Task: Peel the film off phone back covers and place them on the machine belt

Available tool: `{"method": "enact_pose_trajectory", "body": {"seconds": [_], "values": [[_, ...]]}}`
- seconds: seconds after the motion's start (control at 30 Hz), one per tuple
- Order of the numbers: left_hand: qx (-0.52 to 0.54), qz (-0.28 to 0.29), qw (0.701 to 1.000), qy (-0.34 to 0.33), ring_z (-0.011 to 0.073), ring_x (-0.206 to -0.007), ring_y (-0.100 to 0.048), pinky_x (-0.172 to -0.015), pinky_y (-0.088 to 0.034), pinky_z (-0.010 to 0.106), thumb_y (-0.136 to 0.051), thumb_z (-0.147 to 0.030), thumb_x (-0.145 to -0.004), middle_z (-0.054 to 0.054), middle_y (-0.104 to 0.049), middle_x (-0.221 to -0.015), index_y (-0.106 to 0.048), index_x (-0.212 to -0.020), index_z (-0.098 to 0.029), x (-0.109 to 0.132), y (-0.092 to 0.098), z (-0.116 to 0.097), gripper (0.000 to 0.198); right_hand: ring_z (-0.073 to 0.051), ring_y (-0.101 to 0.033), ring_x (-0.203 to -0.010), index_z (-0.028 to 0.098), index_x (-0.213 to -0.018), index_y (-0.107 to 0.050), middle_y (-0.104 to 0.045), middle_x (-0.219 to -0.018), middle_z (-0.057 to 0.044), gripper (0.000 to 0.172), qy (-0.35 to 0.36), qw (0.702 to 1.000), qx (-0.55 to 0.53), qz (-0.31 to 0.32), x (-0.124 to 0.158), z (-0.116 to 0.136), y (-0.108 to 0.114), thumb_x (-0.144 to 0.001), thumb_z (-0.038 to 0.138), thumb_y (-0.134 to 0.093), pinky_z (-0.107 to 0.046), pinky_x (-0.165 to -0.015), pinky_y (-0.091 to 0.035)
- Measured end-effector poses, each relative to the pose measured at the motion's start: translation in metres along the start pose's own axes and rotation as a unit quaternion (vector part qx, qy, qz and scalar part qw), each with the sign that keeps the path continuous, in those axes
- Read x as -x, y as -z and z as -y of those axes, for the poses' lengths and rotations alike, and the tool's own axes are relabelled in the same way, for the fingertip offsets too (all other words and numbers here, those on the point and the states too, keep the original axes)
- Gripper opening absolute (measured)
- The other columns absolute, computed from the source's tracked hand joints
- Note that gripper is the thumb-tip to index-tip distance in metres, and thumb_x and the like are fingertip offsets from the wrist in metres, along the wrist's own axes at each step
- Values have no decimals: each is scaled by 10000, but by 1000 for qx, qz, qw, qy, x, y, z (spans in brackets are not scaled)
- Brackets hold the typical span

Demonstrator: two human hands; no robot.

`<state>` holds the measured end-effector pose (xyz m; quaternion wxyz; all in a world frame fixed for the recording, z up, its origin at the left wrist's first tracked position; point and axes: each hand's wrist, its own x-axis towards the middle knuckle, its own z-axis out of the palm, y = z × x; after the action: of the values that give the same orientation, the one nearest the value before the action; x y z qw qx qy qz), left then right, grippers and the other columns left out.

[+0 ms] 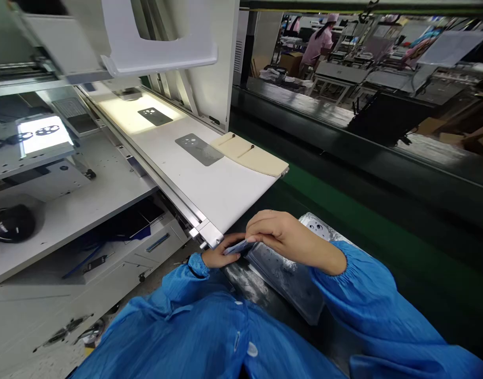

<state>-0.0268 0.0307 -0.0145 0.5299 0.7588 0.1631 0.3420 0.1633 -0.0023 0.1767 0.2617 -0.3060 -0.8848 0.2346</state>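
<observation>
My left hand [221, 252] is closed on the near side of a thin blue-grey panel [238, 246], seen almost edge-on just past the conveyor's end. My right hand [275, 231] pinches at the panel's far right edge, thumb and fingers together. Beneath my right wrist lies a stack of clear plastic trays [289, 284]; a light panel with round camera holes [317, 227] shows at its far end. On the white belt [210, 195] rest a grey phone back panel [199, 149] and a darker one [154, 116] under the light, both with camera cutouts.
A cream guide plate [251, 152] runs along the belt's right side. At left, a lit screen [44, 134] and a black mouse [13, 223] are on a white bench. A dark green conveyor [344, 210] passes on the right. A co-worker in pink [318, 45] is in the background.
</observation>
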Motion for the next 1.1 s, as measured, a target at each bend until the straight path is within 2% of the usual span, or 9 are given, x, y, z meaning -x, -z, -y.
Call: {"method": "enact_pose_trajectory", "body": {"seconds": [0.1, 0.17, 0.27, 0.33, 0.43, 0.6, 0.73, 0.93, 1.1], "values": [[-21, -23, 999, 30, 279, -1011, -646, -893, -536, 445, -639, -392, -812, 116, -677, -1096, -595, -1153, -179, 4, -1, 5, 404, -155, -585, -819, 156, -864, -642, -648, -853, -48, 177, 10, 999, 43, -15, -3, 3, -3, -950, 168, -488, -280, -715, -503], [-34, -23, 998, 53, 271, -973, -656, -883, -549, 434, -639, -387, -809, 88, -699, -1035, -612, -1117, -189, 6, -1, 7, 367, -164, -589, -827, 155, -893, -633, -652, -868, -63, 175, 42, 991, 92, -89, -3, 3, -8, -948, 148, -467, -301, -721, -509], [-54, -41, 995, 77, 278, -1011, -645, -928, -530, 454, -663, -366, -786, 68, -705, -1028, -619, -1107, -196, 6, -2, 9, 366, -183, -594, -855, 151, -927, -625, -664, -897, -84, 150, 86, 955, 187, -213, -1, 2, -16, -929, 119, -478, -336, -738, -514], [-50, -58, 994, 84, 289, -1074, -624, -982, -493, 482, -677, -348, -776, 84, -688, -1108, -602, -1152, -185, 5, -3, 9, 416, -181, -597, -830, 150, -915, -620, -671, -893, -78, 162, 100, 945, 231, -211, 1, 0, -19, -918, 87, -471, -331, -710, -510], [-13, -48, 996, 72, 292, -1133, -603, -1028, -455, 499, -666, -350, -794, 107, -647, -1216, -558, -1234, -174, 1, -5, 6, 485, -179, -595, -815, 146, -917, -609, -670, -894, -76, 146, 94, 950, 228, -192, 2, -2, -16, -905, 72, -484, -331, -711, -502], [-6, -49, 997, 60, 309, -1164, -584, -1048, -435, 519, -674, -370, -799, 108, -632, -1243, -535, -1264, -184, -5, -6, -3, 520, -169, -581, -795, 156, -889, -594, -655, -849, -61, 153, 89, 947, 256, -172, 3, 0, -9, -914, 75, -466, -326, -720, -478], [10, -47, 997, 60, 306, -1150, -592, -1039, -443, 517, -673, -364, -806, 100, -637, -1237, -524, -1275, -191, -6, -7, -7, 521, -171, -574, -800, 148, -882, -574, -641, -837, -72, 104, 89, 937, 273, -199, 2, 3, -11, -911, 93, -491, -334, -745, -481], [18, -51, 996, 77, 318, -1198, -547, -1081, -381, 522, -694, -377, -783, 97, -622, -1266, -530, -1272, -178, -7, -7, -12, 553, -169, -590, -798, 165, -892, -560, -646, -844, -56, 113, 105, 918, 320, -209, 3, 6, -8, -898, 77, -490, -357, -790, -472], [76, -62, 990, 100, 323, -1225, -529, -1096, -362, 495, -715, -431, -753, 97, -609, -1298, -548, -1272, -183, -11, -10, -15, 599, -179, -587, -795, 167, -915, -538, -633, -837, -66, 89, 102, 912, 312, -244, 1, 7, -6, -895, 86, -507, -370, -800, -477]]}}
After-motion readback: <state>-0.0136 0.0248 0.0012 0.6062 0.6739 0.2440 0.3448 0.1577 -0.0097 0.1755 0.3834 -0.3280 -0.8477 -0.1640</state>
